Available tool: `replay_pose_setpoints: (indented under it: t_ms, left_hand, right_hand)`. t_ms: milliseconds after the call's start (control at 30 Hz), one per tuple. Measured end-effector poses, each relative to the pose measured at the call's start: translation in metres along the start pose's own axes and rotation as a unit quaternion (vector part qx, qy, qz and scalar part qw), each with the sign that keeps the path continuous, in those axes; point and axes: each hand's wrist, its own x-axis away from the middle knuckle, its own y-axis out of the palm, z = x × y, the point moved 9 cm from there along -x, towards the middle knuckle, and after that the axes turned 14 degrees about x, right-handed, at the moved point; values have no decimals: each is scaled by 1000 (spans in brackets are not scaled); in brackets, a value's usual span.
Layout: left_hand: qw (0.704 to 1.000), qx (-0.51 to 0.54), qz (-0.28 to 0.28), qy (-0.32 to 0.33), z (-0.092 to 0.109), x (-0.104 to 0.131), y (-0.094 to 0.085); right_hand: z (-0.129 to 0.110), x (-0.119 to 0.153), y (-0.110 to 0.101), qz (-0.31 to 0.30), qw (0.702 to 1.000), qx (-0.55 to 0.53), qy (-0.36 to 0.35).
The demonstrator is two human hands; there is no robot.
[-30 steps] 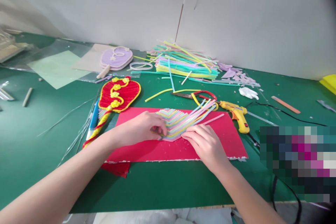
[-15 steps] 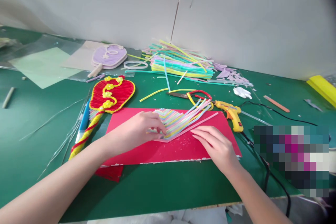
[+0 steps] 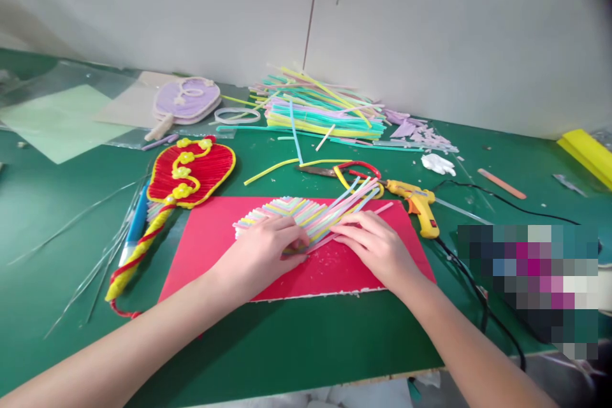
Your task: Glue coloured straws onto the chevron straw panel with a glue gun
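Note:
On a red board (image 3: 215, 223) lies a leaf-shaped panel of pastel pipe cleaners (image 3: 287, 209), laid side by side in V-shaped rows. Their loose ends fan out to the upper right. My left hand (image 3: 270, 245) rests over the panel's lower left, thumb and fingers closed at the bottom point of the V. My right hand (image 3: 377, 245) has its fingertips together on the lowest strands, pinching a pink pipe cleaner (image 3: 382, 208) whose end sticks out beyond the fingers. The fingers partly hide where each hand grips.
Behind the board lie red-handled scissors (image 3: 325, 171), a yellow glue gun (image 3: 421, 207) with its cord, and a heap of pipe cleaners (image 3: 325, 118). A red fan with a yellow-wrapped handle (image 3: 191, 175) is at left; a lilac fan (image 3: 186, 101) sits farther back. A pixelated patch covers the right side.
My right hand has moved left onto the strands, closer to my left hand. My left hand has settled lower on the panel. The view has shifted slightly.

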Motion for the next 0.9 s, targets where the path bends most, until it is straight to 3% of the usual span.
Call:
replay_pose_setpoints:
  t_ms: [433, 567, 667, 733, 900]
  left_hand:
    - [1000, -6, -13, 15, 4, 0, -3]
    - [999, -16, 37, 26, 7, 24, -26]
    - [989, -50, 140, -16, -7, 54, -55]
    - [980, -70, 178, -50, -20, 71, -68]
    - [982, -58, 150, -97, -44, 81, -75]
  right_hand:
    - [3, -13, 11, -9, 996, -90, -26]
    - [5, -11, 14, -4, 994, -105, -18]
    - [5, -10, 15, -6, 993, -114, -21]
    - [5, -9, 15, -2, 993, -119, -20]
    - [5, -8, 15, 10, 993, -116, -21]
